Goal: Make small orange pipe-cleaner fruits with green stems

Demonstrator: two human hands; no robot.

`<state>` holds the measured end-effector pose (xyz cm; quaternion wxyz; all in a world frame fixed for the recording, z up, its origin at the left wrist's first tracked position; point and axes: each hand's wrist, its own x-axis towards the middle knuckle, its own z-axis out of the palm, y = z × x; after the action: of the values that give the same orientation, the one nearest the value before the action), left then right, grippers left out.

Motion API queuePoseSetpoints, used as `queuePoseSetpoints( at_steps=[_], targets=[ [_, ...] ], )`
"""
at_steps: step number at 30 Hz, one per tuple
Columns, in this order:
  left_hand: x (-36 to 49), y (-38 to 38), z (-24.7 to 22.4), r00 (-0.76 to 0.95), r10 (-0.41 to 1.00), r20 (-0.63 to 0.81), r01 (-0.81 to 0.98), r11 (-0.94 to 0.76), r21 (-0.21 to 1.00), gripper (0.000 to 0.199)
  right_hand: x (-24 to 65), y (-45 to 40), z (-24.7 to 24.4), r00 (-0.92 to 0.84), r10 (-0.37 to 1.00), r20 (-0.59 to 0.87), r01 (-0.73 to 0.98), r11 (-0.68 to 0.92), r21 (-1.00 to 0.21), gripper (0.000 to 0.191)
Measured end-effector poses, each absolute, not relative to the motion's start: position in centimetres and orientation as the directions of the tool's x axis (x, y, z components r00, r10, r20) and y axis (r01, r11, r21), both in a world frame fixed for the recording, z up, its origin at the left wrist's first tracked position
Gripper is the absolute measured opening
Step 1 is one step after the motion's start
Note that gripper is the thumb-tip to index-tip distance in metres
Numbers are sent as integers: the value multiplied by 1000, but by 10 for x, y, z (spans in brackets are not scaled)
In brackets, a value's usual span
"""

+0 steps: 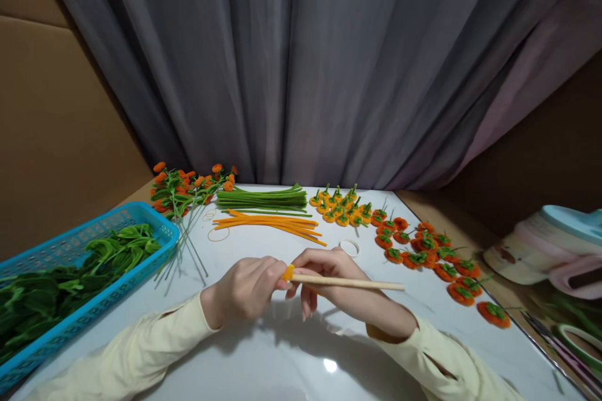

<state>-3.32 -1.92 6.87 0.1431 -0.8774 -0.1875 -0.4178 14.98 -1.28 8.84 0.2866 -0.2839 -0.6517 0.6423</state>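
In the middle of the head view, my left hand [249, 287] is closed in a pinch on a small yellow-orange piece of pipe cleaner [288, 272]. This fuzzy piece sits at the left end of a light wooden chopstick [367, 284]. My right hand [332, 268] grips the chopstick close to that end, its lower fingers curled loosely beneath. The stick's other end points right, over my right wrist. Beyond my hands lie loose orange pipe cleaners [268, 221] and a stack of green pipe cleaners [263, 199]. Fingers hide part of the piece.
A blue basket [89, 319] of green leaves stands left. Orange flowers on stems [181, 191] lie behind it. Yellow persimmon-like pieces [342, 216] and orange ones [455, 292] spread rightward. A white ring [349, 247], a large cup [540, 247] and green tape [583, 341] are also there.
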Motion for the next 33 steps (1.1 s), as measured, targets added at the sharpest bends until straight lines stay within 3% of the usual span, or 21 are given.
queuePoseSetpoints(
  at_steps=[5,11,16,25,33],
  targets=[
    [-38,-15,71,649,128,750,470,-843,-262,19,149,-15,94,-720,690,-79,-19,-133,-991,28],
    [-40,-14,72,692,143,708,418,-878,-232,22,146,-18,100,-772,623,-123,11,-180,-984,36],
    [-43,-15,70,690,84,719,403,-869,-286,35,146,-16,101,-800,588,-122,3,-198,-980,34],
    [-41,-18,73,717,175,674,356,-924,-139,23,148,-13,97,-830,547,-112,-18,-226,-974,27],
    [-40,-21,74,690,257,677,389,-920,-48,26,147,-13,97,-865,482,-137,12,-254,-967,28]
  ],
)
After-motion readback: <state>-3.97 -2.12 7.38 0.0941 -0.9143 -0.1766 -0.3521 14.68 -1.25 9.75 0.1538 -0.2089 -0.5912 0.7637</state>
